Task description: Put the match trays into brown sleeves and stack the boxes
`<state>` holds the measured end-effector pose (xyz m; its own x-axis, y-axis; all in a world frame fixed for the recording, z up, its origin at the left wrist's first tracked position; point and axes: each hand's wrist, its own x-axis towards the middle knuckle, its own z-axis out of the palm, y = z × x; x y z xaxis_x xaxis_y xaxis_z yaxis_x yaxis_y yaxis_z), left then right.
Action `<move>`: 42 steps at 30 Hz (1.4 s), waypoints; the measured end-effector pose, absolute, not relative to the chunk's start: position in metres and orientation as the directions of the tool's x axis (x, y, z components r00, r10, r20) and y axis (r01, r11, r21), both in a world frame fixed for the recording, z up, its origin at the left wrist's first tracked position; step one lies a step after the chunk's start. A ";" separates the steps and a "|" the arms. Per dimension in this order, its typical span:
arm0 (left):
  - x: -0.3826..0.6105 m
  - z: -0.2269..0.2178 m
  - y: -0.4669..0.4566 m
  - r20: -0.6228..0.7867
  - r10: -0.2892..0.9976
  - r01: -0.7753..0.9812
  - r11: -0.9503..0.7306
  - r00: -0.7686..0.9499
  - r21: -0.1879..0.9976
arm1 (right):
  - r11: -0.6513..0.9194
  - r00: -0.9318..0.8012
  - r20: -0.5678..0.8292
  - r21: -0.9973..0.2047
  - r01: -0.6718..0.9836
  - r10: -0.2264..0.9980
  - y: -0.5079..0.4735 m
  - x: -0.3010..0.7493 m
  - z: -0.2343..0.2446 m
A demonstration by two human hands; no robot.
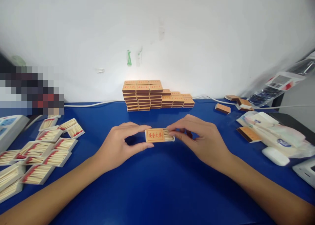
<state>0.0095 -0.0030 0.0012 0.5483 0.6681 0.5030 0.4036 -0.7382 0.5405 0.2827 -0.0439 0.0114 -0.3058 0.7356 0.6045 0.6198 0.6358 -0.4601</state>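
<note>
The left grip [120, 145] is pinching the sleeve [155, 135] just below frame centre while the right grip [200, 135] is holding the tray [170, 141] jutting rightward, and aligning both squarely, matches [168, 137] lying flat, is probably avoiding snags.

A whitish wall [209, 37] behind a blue table [157, 189].

The matchbox [155, 135] looks matt cardboard, its matchsticks [168, 138] plain wood, the tabletop [157, 185] smooth.
</note>
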 end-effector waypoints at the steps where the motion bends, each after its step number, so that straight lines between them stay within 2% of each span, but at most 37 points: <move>1: 0.009 0.001 -0.003 0.497 0.678 0.408 -0.729 0.541 0.550 | 0.615 -0.276 0.599 -0.484 0.623 0.752 -0.044 0.282 0.013; 5: 0.008 0.001 -0.003 0.453 0.755 0.437 -0.648 0.473 0.623 | 0.500 -0.057 0.601 -0.606 0.619 0.797 -0.048 0.277 0.012; 8: 0.009 0.001 -0.004 0.437 0.814 0.448 -0.577 0.382 0.683 | 0.419 0.089 0.520 -0.766 0.487 0.849 -0.055 0.270 0.003; 12: 0.013 0.002 -0.008 0.447 0.831 0.458 -0.556 0.332 0.693 | 0.240 -0.108 0.215 -0.894 0.378 0.971 -0.067 0.260 -0.012; 15: 0.014 0.002 -0.010 0.458 0.835 0.474 -0.551 0.306 0.687 | 0.190 -0.038 0.186 -0.951 0.242 0.982 -0.071 0.256 -0.017; 19: 0.015 0.001 -0.011 0.464 0.832 0.487 -0.555 0.306 0.675 | 0.055 -0.309 0.051 -0.998 0.004 0.950 -0.073 0.252 -0.013; 22: 0.016 0.001 -0.012 0.463 0.839 0.492 -0.543 0.286 0.680 | 0.050 -0.262 0.078 -0.993 -0.111 0.962 -0.074 0.251 -0.008; 26: 0.017 0.002 -0.013 0.469 0.845 0.496 -0.532 0.258 0.686 | -0.059 -0.417 0.011 -0.986 -0.154 0.909 -0.076 0.248 -0.007; 29: 0.017 0.002 -0.014 0.469 0.846 0.499 -0.530 0.253 0.686 | -0.020 -0.375 0.057 -0.980 -0.197 0.925 -0.078 0.245 -0.009; 32: 0.018 0.002 -0.015 0.475 0.840 0.494 -0.540 0.262 0.682 | -0.047 -0.455 0.044 -0.981 -0.187 0.890 -0.079 0.244 -0.011; 35: 0.018 0.002 -0.015 0.484 0.833 0.488 -0.550 0.268 0.677 | -0.024 -0.407 0.063 -0.978 -0.207 0.911 -0.079 0.243 -0.009; 38: 0.018 0.002 -0.015 0.499 0.820 0.492 -0.569 0.281 0.659 | -0.060 -0.498 0.029 -0.985 -0.162 0.867 -0.077 0.245 -0.008; 40: 0.017 0.002 -0.014 0.512 0.807 0.498 -0.586 0.293 0.639 | 0.021 -0.424 0.065 -0.994 -0.109 0.903 -0.073 0.248 -0.008; 42: 0.016 0.001 -0.013 0.518 0.795 0.496 -0.603 0.316 0.624 | 0.218 -0.261 0.194 -0.974 0.066 0.946 -0.066 0.255 -0.006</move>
<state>0.0157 -0.0129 0.0008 0.3156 0.7952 0.5177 0.4963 -0.6034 0.6242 0.2545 -0.0655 -0.0059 -0.2612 0.9456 0.1940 0.0663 0.2181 -0.9737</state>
